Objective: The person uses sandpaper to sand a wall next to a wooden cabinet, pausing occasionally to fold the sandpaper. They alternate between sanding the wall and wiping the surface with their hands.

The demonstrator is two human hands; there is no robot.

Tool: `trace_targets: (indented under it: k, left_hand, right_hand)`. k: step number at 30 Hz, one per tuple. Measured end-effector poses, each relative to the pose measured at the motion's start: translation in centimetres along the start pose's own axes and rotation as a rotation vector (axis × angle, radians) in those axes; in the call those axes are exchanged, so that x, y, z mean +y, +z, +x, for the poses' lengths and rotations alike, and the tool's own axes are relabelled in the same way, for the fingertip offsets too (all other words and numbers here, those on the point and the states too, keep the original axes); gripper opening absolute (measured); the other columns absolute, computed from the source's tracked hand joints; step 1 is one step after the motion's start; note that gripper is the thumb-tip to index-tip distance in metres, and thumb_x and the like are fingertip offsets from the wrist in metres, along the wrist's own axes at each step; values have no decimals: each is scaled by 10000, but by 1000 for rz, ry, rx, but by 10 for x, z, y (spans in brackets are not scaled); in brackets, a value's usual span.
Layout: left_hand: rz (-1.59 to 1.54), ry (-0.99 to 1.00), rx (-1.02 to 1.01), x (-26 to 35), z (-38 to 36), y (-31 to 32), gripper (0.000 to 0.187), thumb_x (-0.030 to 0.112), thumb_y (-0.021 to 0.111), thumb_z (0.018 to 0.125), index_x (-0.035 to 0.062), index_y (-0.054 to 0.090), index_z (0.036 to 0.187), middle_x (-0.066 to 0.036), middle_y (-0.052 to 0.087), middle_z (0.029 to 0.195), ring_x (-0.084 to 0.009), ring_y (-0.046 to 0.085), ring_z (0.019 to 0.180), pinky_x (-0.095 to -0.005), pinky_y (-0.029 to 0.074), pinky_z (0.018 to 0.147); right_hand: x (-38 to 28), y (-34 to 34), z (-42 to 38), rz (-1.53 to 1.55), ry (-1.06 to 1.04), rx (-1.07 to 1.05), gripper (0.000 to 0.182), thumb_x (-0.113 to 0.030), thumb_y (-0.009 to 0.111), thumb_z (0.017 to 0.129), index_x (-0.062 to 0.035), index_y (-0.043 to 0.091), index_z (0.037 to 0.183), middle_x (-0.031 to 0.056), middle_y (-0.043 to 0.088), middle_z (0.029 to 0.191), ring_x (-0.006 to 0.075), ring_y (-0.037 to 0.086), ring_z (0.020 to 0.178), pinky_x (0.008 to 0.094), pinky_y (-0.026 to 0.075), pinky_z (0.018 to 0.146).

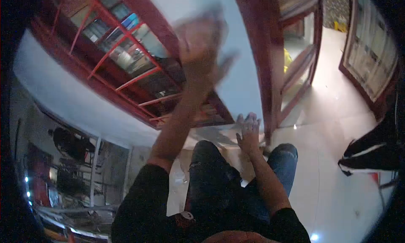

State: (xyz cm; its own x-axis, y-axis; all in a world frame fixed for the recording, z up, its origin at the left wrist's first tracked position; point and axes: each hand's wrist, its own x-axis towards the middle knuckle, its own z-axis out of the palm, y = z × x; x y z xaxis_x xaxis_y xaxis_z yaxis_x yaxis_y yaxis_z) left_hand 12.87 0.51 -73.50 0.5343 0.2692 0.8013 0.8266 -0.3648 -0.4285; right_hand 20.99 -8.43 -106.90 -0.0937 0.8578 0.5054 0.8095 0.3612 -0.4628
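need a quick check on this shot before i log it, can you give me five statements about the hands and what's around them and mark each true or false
1. The left hand is higher in the picture than the right hand. True.
2. The right hand is clenched into a fist. False: its fingers are extended, and nothing is seen in it.
3. The left hand shows blurred. True.
4. The red-barred window is on the right side of the picture. False: it is in the upper left.
5. Both sleeves are white. False: they are dark.
6. The person wears blue jeans. True.
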Motion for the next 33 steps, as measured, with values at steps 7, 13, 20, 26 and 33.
trace_targets:
  k: [7, 13, 20, 26, 33]
  left_hand:
    - [6, -27, 220, -21, 60, -3, 775, 508, 593, 867, 97, 351, 1477, -180, 348, 1502, -412, 299, 1376, -606, 176, 1127]
    - [-288, 198, -402, 43, -107, 33, 792, 538, 568, 865, 159, 305, 1509, -140, 299, 1544, -392, 314, 1367, -619, 181, 1124]
    - [67, -38, 176, -30, 31, -11, 817, 577, 586, 838, 139, 350, 1486, -146, 354, 1502, -387, 330, 1361, -615, 248, 1079]
    - [-35, -85, 312, -20, 53, -16, 828, 560, 609, 830, 111, 355, 1477, -152, 334, 1517, -389, 335, 1365, -615, 242, 1082]
    - [-342, -159, -339, 75, -140, 26, 775, 551, 536, 878, 112, 344, 1488, -112, 334, 1529, -361, 335, 1367, -634, 198, 1098]
  right_hand:
    - [-1, 2, 0, -15, 41, 51, 861, -248, 664, 802, -89, 221, 1524, 339, 241, 1485, 510, 173, 1407, 634, 70, 1150]
    - [0, -1, -2, -56, 38, 10, 871, -256, 670, 799, -86, 217, 1523, 341, 212, 1494, 509, 166, 1409, 636, 79, 1149]
    - [5, 4, -2, -70, 16, -21, 900, -292, 681, 788, -74, 210, 1524, 360, 142, 1515, 524, 99, 1420, 628, 57, 1155]
    - [5, 15, -3, -84, 51, -19, 866, -300, 672, 806, -65, 234, 1514, 373, 150, 1507, 537, 105, 1412, 634, 59, 1152]
    - [5, 9, -3, -20, 15, 16, 861, -244, 684, 795, -93, 242, 1518, 344, 172, 1515, 501, 156, 1417, 642, 72, 1146]
